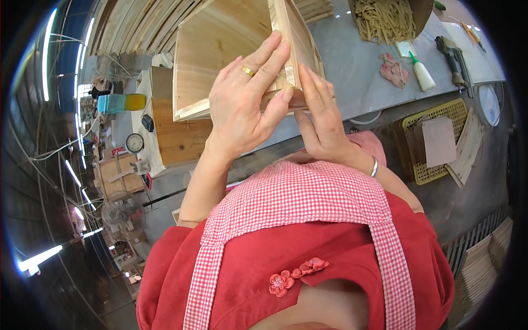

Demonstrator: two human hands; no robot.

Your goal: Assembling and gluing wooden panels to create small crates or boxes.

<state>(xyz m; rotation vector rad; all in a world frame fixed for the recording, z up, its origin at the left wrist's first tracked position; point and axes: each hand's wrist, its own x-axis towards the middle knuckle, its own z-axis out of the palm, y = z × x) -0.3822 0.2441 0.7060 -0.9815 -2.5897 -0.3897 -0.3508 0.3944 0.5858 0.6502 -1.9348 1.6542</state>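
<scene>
A pale wooden box (220, 55), its inside partly visible, is tilted at the near edge of the grey worktable (352, 77). My left hand (247, 91), with a gold ring, grips its near right corner, two fingers along the panel edge and the thumb at the corner. On the outer face of the same corner, the fingers of my right hand (324, 118) press against the wood. The right thumb is lower down, by the box's lower edge. Where the fingers meet the wood, the joint is partly hidden.
To the right lie a white glue bottle (423, 76) with a green nozzle, a pink rag (394, 71), a power tool (454, 61) and a carton of tan strips (385, 22). A yellow basket (418, 169) stands below the table. Wooden boards (132, 27) are stacked at the far left.
</scene>
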